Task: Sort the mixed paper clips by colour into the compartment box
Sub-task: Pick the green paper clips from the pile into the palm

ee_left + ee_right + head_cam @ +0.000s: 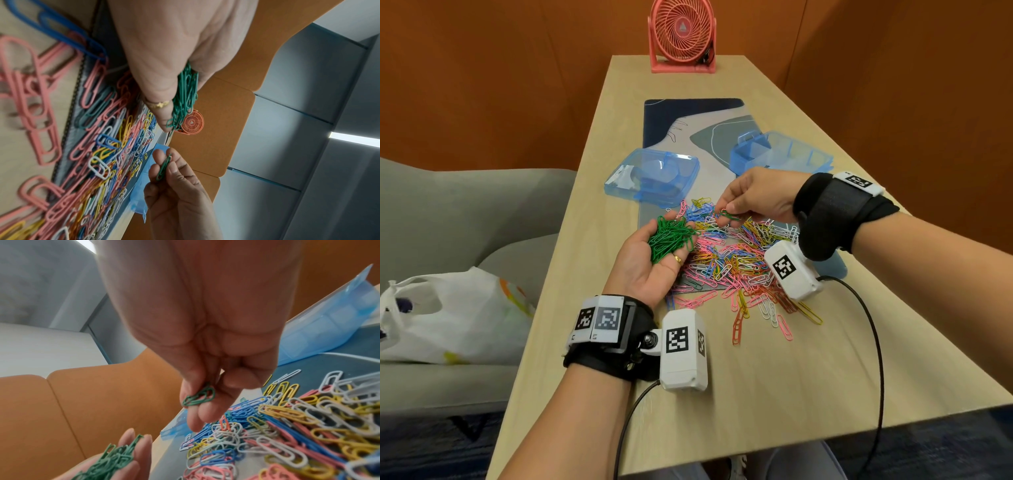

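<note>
Right hand (756,197) pinching light, slippery green paper clips (728,216) above the mixed pile (736,260) mid-counter, left hand (654,260) cupped around a springy green heap (671,238), best pinched flat across the wire loops.

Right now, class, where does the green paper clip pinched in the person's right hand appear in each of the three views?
Head: pinched green clip just right of centre, under the right hand, above the mixed pile.
Left wrist: lower middle, between fingertips.
Right wrist: centre, at the fingertips.
Shared landmark: the green handful in the left hand, seen at.
</note>
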The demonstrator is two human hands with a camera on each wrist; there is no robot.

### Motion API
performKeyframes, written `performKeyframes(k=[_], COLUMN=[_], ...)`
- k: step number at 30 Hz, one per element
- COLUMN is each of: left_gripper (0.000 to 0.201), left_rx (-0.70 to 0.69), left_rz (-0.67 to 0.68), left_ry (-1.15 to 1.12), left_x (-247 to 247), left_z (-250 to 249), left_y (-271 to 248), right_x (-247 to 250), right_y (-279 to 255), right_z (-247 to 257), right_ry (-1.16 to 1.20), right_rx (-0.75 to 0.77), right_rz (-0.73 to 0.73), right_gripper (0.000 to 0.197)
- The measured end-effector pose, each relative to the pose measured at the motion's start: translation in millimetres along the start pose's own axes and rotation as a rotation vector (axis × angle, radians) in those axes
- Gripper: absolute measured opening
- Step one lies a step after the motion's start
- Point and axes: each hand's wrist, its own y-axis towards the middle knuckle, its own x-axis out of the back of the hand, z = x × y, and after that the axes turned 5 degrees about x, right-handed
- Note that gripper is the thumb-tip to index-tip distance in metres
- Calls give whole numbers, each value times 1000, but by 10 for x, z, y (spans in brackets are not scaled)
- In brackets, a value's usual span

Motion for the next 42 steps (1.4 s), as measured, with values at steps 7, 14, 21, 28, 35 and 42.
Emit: performKeyframes(k=[7,14,21,28,35,42], left_gripper=[32,33,34,32,33,30], left_rx=[1,-2,11,27,54,50], left_rz=[7,5,-18,6,88,87], left_ry=[-6,-12,27,-38,-38,-30], left_x=[-3,-12,-30,-15,0,-9], left_z=[3,2,38,48,44,29], left_y=[0,1,-9,4,-5,-14], right_x=[22,25,-82,-321,-421,-442], right_y=[-5,-11,-64,-114,-86,-107], right_z=[-1,30,131,386,445,462], right_ry=[88,83,154,70,57,-260], right_rx=[-24,-42,52,225,229,318], right_rz=[22,12,42,82,78,4], right_gripper=[25,29,18,12,14,13])
